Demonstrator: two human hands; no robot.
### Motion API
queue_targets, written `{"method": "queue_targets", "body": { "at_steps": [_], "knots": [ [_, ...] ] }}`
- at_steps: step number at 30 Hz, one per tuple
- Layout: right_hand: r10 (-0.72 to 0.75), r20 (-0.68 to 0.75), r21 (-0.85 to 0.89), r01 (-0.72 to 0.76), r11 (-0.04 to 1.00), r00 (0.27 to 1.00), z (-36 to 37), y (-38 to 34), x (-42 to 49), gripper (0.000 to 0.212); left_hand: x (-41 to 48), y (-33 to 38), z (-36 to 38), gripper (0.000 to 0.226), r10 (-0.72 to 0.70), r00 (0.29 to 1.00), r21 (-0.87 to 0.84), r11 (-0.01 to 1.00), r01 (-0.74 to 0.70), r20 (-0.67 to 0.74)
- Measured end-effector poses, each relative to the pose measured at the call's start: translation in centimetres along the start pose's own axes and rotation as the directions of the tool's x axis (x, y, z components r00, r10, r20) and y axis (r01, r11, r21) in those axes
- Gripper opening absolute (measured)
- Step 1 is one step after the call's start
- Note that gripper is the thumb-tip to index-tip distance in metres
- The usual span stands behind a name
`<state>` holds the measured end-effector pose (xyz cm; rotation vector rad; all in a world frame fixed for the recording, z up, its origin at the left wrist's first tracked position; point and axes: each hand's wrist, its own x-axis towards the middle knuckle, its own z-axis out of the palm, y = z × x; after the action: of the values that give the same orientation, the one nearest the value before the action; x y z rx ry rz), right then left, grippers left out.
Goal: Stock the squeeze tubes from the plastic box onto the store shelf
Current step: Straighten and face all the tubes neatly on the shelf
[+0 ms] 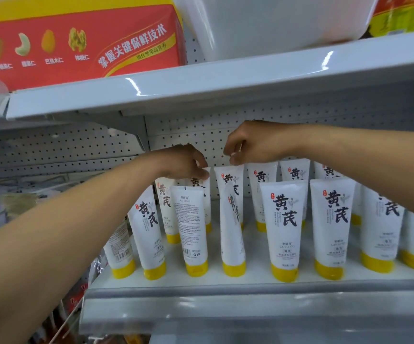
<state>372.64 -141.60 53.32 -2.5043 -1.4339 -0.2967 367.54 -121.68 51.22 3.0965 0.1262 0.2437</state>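
Observation:
Several white squeeze tubes with yellow caps stand cap-down on the white store shelf (201,279), in a front row and a back row. My left hand (181,161) pinches the top edge of a back-row tube (204,192) left of centre. My right hand (253,142) pinches the top of the neighbouring back-row tube (230,180). In front of it a tube (233,232) leans, turned sideways. One front tube (193,229) shows its printed back. The white plastic box (270,23) sits on the shelf above.
A red and yellow carton (76,43) of nuts stands on the upper shelf (201,83) left of the box. Pegboard backs the shelves. Other goods crowd the lower left, past the shelf's end.

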Motion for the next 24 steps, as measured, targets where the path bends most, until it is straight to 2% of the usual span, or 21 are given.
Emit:
{"method": "queue_targets", "body": {
  "at_steps": [5, 9, 11, 13, 15, 17, 19, 22, 24],
  "knots": [
    [0.009, -0.219, -0.006, -0.010, 1.000, 0.976, -0.5, 0.0, -4.3, 0.042, -3.9, 2.1, -2.3, 0.029, -0.011, 0.981, -0.056, 0.998, 0.000, -0.192],
    [-0.048, -0.402, -0.058, 0.028, 0.998, 0.914, -0.4, -0.3, -8.5, 0.042, -8.1, 4.5, -2.9, 0.035, -0.017, 0.914, -0.162, 0.985, -0.053, -0.405],
    [-0.091, -0.514, -0.132, 0.026, 0.991, 0.853, 0.0, -0.1, -10.4, 0.038, -10.2, 5.5, -2.4, 0.037, 0.008, 0.860, -0.147, 0.984, -0.097, -0.511],
    [-0.109, -0.605, -0.181, -0.002, 0.984, 0.789, 0.7, 0.3, -12.3, 0.033, -12.1, 6.6, -1.3, 0.037, 0.022, 0.775, -0.134, 0.981, -0.137, -0.631],
    [-0.116, -0.661, -0.184, -0.011, 0.983, 0.741, 1.5, 0.7, -14.3, 0.031, -13.9, 7.7, 0.1, 0.034, 0.009, 0.668, -0.160, 0.968, -0.192, -0.744],
    [-0.109, -0.689, -0.160, -0.004, 0.987, 0.716, 2.5, 0.8, -16.2, 0.029, -15.4, 9.0, 1.7, 0.030, -0.022, 0.607, -0.219, 0.943, -0.252, -0.794],
    [-0.084, -0.686, -0.118, 0.003, 0.993, 0.722, 3.8, 0.8, -17.8, 0.027, -16.5, 10.2, 3.6, 0.028, -0.062, 0.621, -0.289, 0.918, -0.272, -0.781],
    [-0.033, -0.654, 0.012, 0.054, 0.998, 0.756, 5.6, 0.4, -19.5, 0.020, -17.4, 11.4, 6.2, 0.026, -0.162, 0.702, -0.436, 0.870, -0.230, -0.694],
    [-0.031, -0.616, 0.040, 0.071, 0.997, 0.787, 6.6, 0.0, -20.2, 0.016, -17.7, 11.6, 7.4, 0.027, -0.218, 0.731, -0.502, 0.843, -0.194, -0.647]
  ]
}}
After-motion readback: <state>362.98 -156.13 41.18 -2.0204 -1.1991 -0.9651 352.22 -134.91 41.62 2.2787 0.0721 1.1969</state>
